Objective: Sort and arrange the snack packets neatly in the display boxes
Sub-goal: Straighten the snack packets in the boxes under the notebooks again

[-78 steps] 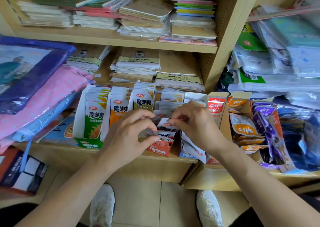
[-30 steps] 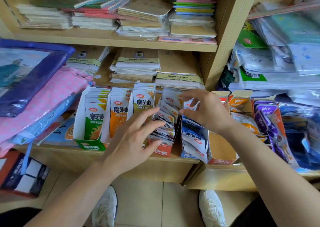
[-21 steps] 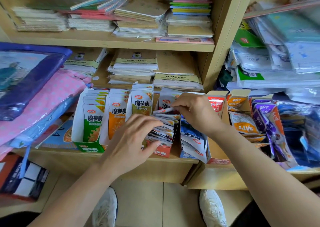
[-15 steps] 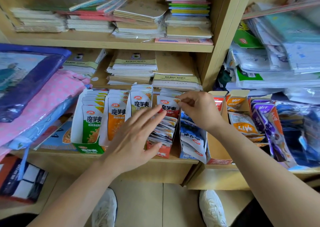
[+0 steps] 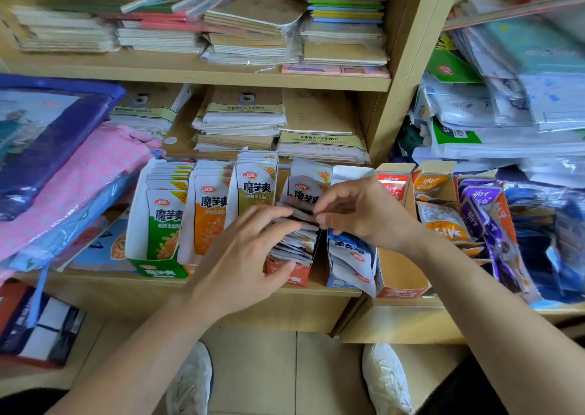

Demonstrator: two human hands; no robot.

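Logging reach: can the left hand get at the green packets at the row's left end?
Probably yes: the left hand rests flat on the red box's packets, gripping nothing, and the green packets stand uncovered just to its left.

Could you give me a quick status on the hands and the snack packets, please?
Left hand flat on packets in red box. Right hand pinching upright packet. Nothing blocking.

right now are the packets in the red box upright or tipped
Mostly tipped: the packets in the red box lean forward, fanned.
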